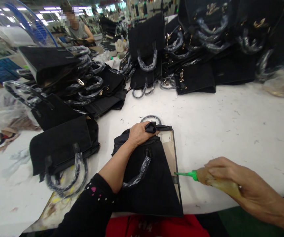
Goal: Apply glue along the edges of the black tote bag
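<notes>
A black suede handbag [156, 184] lies flat at the near edge of the white table [231, 131], its handles wrapped in clear plastic. My left hand [139, 133] is closed on the folded black lining at the bag's far end, exposing a beige inner panel [170, 148]. My right hand [233, 182] grips a yellowish squeeze bottle [216, 182]. Its green nozzle [185, 174] touches the bag's right edge.
Piles of finished black handbags [82, 85] crowd the left side, with more stacked across the back [193, 65]. Another bag [60, 144] lies just left of my arm. A person [79, 28] sits far behind. A clear plastic bag [282, 82] rests at the right.
</notes>
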{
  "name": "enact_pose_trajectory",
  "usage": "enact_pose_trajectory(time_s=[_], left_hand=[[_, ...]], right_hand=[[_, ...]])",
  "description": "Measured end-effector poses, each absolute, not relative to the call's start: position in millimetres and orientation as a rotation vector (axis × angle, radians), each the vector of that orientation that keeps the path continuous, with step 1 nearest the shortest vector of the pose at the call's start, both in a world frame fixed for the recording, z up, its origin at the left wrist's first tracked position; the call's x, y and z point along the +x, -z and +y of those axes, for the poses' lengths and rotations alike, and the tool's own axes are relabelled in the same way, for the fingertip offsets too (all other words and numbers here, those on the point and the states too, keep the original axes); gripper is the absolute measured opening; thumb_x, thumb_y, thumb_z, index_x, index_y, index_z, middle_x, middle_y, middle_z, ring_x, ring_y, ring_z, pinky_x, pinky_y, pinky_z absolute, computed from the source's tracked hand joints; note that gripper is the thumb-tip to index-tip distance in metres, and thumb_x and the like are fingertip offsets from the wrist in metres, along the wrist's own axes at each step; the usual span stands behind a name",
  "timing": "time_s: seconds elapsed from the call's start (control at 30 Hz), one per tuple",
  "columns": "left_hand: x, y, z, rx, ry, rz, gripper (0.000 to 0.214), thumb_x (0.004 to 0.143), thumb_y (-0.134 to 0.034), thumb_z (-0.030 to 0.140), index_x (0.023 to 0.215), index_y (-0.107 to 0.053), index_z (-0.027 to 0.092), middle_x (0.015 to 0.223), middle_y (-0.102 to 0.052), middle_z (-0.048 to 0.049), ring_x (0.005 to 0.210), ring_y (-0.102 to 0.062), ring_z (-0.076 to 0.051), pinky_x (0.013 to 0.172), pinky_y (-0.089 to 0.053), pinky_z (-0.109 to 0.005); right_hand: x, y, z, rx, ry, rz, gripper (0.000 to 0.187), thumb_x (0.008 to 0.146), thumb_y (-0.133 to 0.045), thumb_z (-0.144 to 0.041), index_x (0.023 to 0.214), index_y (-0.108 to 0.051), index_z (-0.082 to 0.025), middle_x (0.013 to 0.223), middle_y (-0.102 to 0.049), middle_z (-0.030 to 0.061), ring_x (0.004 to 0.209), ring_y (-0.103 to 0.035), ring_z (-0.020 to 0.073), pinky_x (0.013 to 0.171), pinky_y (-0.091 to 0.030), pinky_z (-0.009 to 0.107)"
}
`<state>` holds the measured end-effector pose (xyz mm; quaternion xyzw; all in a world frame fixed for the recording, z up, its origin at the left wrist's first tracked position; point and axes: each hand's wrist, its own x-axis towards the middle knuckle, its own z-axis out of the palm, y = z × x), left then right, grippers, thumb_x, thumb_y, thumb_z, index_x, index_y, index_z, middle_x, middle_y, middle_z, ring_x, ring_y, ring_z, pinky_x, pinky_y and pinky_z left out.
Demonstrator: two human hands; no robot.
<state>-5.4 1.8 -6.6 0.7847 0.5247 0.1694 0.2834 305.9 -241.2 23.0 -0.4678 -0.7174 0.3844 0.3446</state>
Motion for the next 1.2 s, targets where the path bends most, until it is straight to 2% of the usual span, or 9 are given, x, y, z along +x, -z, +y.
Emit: enact_pose_trajectory(time_s=[0.13, 0.3, 0.43, 0.57, 0.67, 0.8, 0.97, 1.03, 1.2], left_hand=[[-6.1, 6.1, 1.0, 2.089, -0.470, 1.364, 0.028, 0.079, -0.082, 0.051, 0.078, -0.073, 0.024, 0.070, -0.068, 0.0029, 0.074, -0.065, -0.021, 0.064, -0.039, -0.028], [-10.4, -5.5, -5.2, 2.093, -0.506, 1.284, 0.023, 0.079, -0.078, 0.043, 0.078, -0.070, 0.022, 0.070, -0.065, 0.0030, 0.073, -0.064, -0.019, 0.065, -0.042, -0.026], [-18.5, -29.3, -9.9, 2.109, -0.575, 1.240, 0.025, 0.080, -0.078, 0.044, 0.078, -0.067, 0.022, 0.072, -0.066, 0.0024, 0.074, -0.063, -0.018, 0.067, -0.043, -0.026], [-26.8, -70.1, -10.1, 2.169, -0.697, 1.168, 0.026, 0.079, -0.079, 0.043, 0.079, -0.067, 0.021, 0.073, -0.066, 0.0018, 0.072, -0.060, -0.017, 0.068, -0.043, -0.027], [-28.5, -107.7, -10.3, 2.237, -0.781, 1.150, 0.021, 0.080, -0.079, 0.039, 0.082, -0.070, 0.020, 0.077, -0.069, 0.0001, 0.075, -0.063, -0.019, 0.069, -0.045, -0.028], [-23.8, -145.7, -21.4, 2.397, -0.898, 1.130, 0.007, 0.081, -0.073, 0.023, 0.087, -0.071, 0.022, 0.086, -0.074, -0.0011, 0.082, -0.069, -0.020, 0.078, -0.051, -0.029], [-15.9, -150.3, -58.8, 2.633, -1.058, 1.103, 0.010, 0.085, -0.065, 0.016, 0.088, -0.066, 0.025, 0.098, -0.074, -0.0053, 0.097, -0.070, -0.025, 0.085, -0.054, -0.036], [-13.7, -146.1, -75.9, 2.656, -1.032, 1.099, 0.015, 0.084, -0.064, 0.012, 0.089, -0.065, 0.026, 0.101, -0.074, -0.0057, 0.098, -0.070, -0.025, 0.084, -0.055, -0.037], [-13.3, -143.1, -104.6, 2.533, -0.732, 1.120, 0.021, 0.077, -0.066, 0.008, 0.083, -0.059, 0.026, 0.093, -0.070, -0.0031, 0.086, -0.066, -0.023, 0.069, -0.049, -0.034]], right_hand=[[301.7, -29.7, -240.6, -1.118, -1.133, -1.903, 0.028, 0.109, -0.063, -0.023, 0.131, -0.071, -0.039, 0.116, -0.078, 0.0038, 0.099, -0.077, 0.0245, 0.079, -0.064, 0.035], [300.1, -25.8, -252.0, -1.125, -1.154, -1.849, 0.025, 0.110, -0.061, -0.024, 0.127, -0.074, -0.036, 0.118, -0.077, 0.0061, 0.103, -0.077, 0.0275, 0.084, -0.065, 0.039], [299.2, -21.2, -256.8, -1.140, -1.161, -1.844, 0.024, 0.110, -0.060, -0.030, 0.126, -0.077, -0.035, 0.116, -0.078, 0.0070, 0.100, -0.077, 0.0283, 0.083, -0.066, 0.039], [303.6, -16.1, -253.7, -1.164, -0.989, -1.817, 0.026, 0.107, -0.067, -0.028, 0.129, -0.077, -0.037, 0.122, -0.079, 0.0067, 0.106, -0.078, 0.0311, 0.086, -0.067, 0.040], [308.3, -11.5, -246.9, -1.132, -0.851, -1.809, 0.030, 0.105, -0.069, -0.026, 0.132, -0.074, -0.039, 0.126, -0.078, 0.0055, 0.112, -0.078, 0.0313, 0.090, -0.068, 0.039], [308.7, -11.8, -237.0, -1.149, -0.654, -1.753, 0.030, 0.103, -0.072, -0.028, 0.130, -0.073, -0.041, 0.125, -0.079, 0.0032, 0.108, -0.081, 0.0297, 0.080, -0.070, 0.033], [302.2, -18.5, -231.4, -1.172, -0.557, -1.738, 0.021, 0.103, -0.073, -0.030, 0.122, -0.076, -0.038, 0.116, -0.080, 0.0035, 0.099, -0.083, 0.0278, 0.073, -0.070, 0.030], [299.7, -18.7, -229.9, -1.184, -0.537, -1.736, 0.018, 0.103, -0.072, -0.030, 0.119, -0.077, -0.035, 0.115, -0.081, 0.0046, 0.098, -0.084, 0.0273, 0.074, -0.069, 0.029], [298.1, -11.6, -225.1, -1.155, -0.571, -1.757, 0.015, 0.107, -0.070, -0.031, 0.120, -0.075, -0.034, 0.114, -0.080, 0.0043, 0.099, -0.083, 0.0240, 0.082, -0.069, 0.027]])
